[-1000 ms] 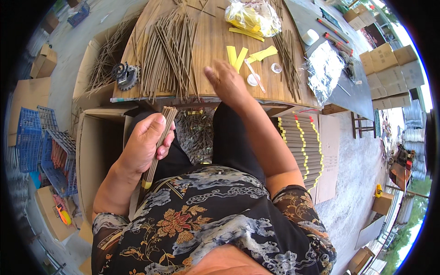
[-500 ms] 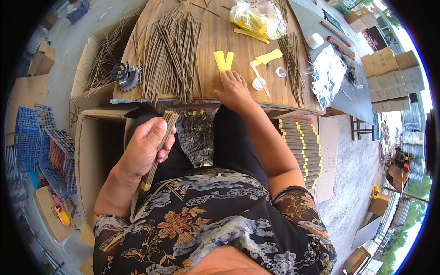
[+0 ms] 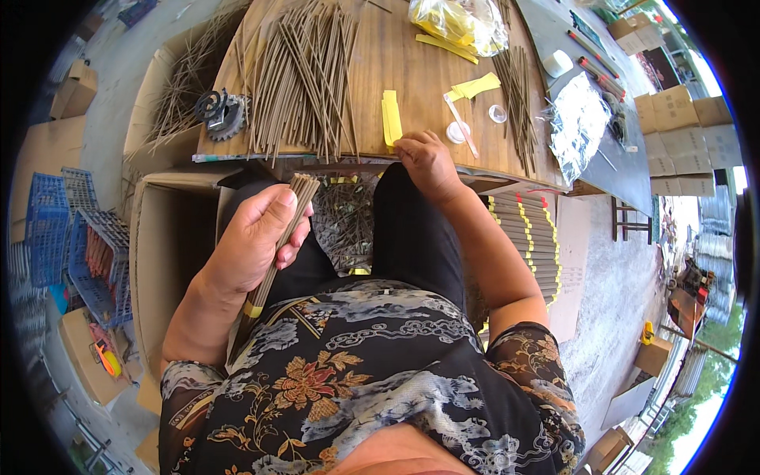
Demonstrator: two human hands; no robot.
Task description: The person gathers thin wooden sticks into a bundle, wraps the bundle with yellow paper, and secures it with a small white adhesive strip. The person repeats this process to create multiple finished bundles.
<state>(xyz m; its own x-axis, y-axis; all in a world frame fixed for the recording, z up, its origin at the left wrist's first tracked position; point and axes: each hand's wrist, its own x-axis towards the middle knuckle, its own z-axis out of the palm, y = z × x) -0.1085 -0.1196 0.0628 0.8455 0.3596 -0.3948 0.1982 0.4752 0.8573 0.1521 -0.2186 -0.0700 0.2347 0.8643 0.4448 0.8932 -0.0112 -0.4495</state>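
Observation:
A bundle of thin brown sticks (image 3: pixel 279 237), like incense sticks, stands tilted over my lap with a yellow band round its lower part. My left hand (image 3: pixel 265 229) is wrapped round its upper part, thumb across the front. At the table's near edge my right hand (image 3: pixel 430 164) has its fingers pinched together at the lower end of some narrow yellow strips (image 3: pixel 392 117). How many strips lie in the pinch is hidden. To the left of these strips spreads a large pile of loose brown sticks (image 3: pixel 305 83).
On the wooden table (image 3: pixel 368 71) are a clear bag of yellow strips (image 3: pixel 463 28), a white lid (image 3: pixel 457 132), more sticks (image 3: pixel 518 103) and a black toothed part (image 3: pixel 223 115). Open cardboard boxes (image 3: pixel 170 253) stand at left; banded bundles (image 3: pixel 526 237) lie below the table's right side.
My right hand has gone from lying spread on the yellow strips to a pinch at the table edge. The splayed strips now overlap. My left hand still grips the bundle.

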